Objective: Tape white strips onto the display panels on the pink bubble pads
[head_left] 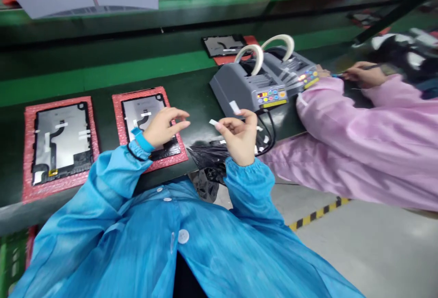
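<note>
My left hand (164, 127) hovers over a tablet screen panel (144, 106) on pink bubble wrap, thumb and forefinger apart with nothing between them. A blue band circles that wrist. Beside the grey tape dispenser (246, 83), my right hand (241, 136) has its fingers curled. It carries two short white strips of tape, one strip (213, 122) at the thumb tip and another strip (234, 107) at the forefinger. Further left, a second screen panel (73, 129) lies on its own pink bubble wrap (29, 161), with white tape strips on its back.
Another tape dispenser (294, 67) adjoins the first. A co-worker's pink sleeve (362, 120) reaches in from the right. A black plastic bag (208, 156) hangs at the bench edge below my right hand. Another panel (224, 44) lies behind the dispensers. Black cables (272, 129) loop nearby.
</note>
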Available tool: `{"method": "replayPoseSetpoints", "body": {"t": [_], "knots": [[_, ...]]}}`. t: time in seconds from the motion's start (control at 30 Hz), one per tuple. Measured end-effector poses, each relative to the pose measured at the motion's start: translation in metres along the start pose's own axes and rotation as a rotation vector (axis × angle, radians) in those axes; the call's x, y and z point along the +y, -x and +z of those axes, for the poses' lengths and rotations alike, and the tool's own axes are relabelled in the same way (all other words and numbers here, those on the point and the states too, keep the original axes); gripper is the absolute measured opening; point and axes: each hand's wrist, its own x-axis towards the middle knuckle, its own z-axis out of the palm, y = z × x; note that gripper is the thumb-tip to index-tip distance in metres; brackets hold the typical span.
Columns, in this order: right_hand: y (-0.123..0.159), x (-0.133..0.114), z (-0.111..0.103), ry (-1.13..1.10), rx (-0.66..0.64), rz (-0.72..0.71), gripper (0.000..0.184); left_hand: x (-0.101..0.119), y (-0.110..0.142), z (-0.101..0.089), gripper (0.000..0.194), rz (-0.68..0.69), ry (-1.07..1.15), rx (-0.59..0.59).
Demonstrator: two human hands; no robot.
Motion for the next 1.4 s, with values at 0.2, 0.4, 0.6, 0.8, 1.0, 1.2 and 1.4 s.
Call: {"method": "replayPoseSetpoints", "body": {"t": [0.2, 0.4, 0.6, 0.8, 1.0, 1.2, 1.4], "knots": [[0.004, -0.007, 0.055, -0.067, -0.354, 0.16, 0.056, -0.004, 0.006, -0.004, 0.018, -0.106, 0.046, -0.028], [-0.007, 0.002, 0.068, -0.101, -0.387, 0.166, 0.054, -0.018, 0.018, -0.009, 0.018, -0.262, 0.088, 0.012], [-0.012, 0.014, 0.08, -0.106, -0.398, 0.204, 0.051, -0.026, 0.019, -0.01, 0.017, -0.286, 0.107, 0.006], [-0.017, 0.033, 0.091, -0.022, -0.383, 0.244, 0.05, -0.028, 0.017, -0.002, 0.014, -0.441, -0.103, 0.007], [-0.021, 0.053, 0.099, 0.087, -0.377, 0.257, 0.046, -0.027, 0.012, 0.011, 0.017, -0.621, -0.212, -0.011], [-0.027, 0.055, 0.1, 0.114, -0.419, 0.301, 0.046, -0.03, 0.011, 0.012, 0.018, -0.615, -0.228, -0.021], [-0.032, 0.055, 0.1, 0.175, -0.435, 0.332, 0.048, -0.03, 0.013, 0.013, 0.019, -0.606, -0.243, -0.034]]}}
